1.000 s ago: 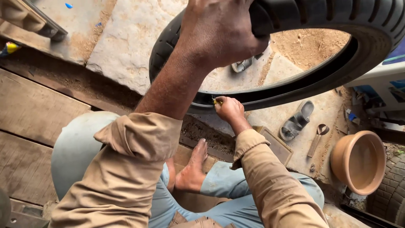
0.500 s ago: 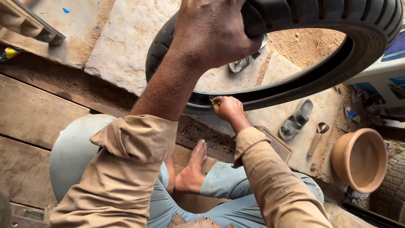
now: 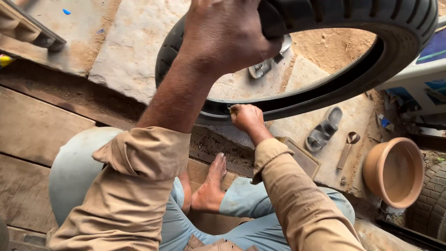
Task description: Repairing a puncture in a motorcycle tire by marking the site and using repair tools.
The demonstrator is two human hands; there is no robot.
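- Looking down, I see an outdoor work spot: worn wooden planks point(image 3: 37, 135) at the left, pale stone slabs point(image 3: 125, 51) on sandy ground beyond them, all taken relative to the tyre.
- The black tyre point(image 3: 371, 56) stands upright ahead of my knees, its ring spanning the upper middle and right; its lower arc sits just above the bare foot point(image 3: 211, 188) tucked between blue trousers.
- My left hand point(image 3: 223, 35) is clamped closed over the top of the tyre, fingers wrapped round the tread, forearm running down to a rolled tan sleeve.
- My right hand point(image 3: 246, 116) is curled into a tight fist at the tyre's inner lower edge, pinching something small against the bead; what it is I cannot tell.
- Through the ring lies a grey sandal point(image 3: 265, 67); below and right of the tyre lies a second sandal point(image 3: 325, 130), then a small scoop-like tool point(image 3: 347, 148), then a clay bowl point(image 3: 395, 172), with another tyre's tread point(image 3: 429, 204) at the far right edge.
- Against half a second ago, both hands keep the same grips; the tyre has shifted only slightly in the view, its top edge a little nearer my left hand's side.
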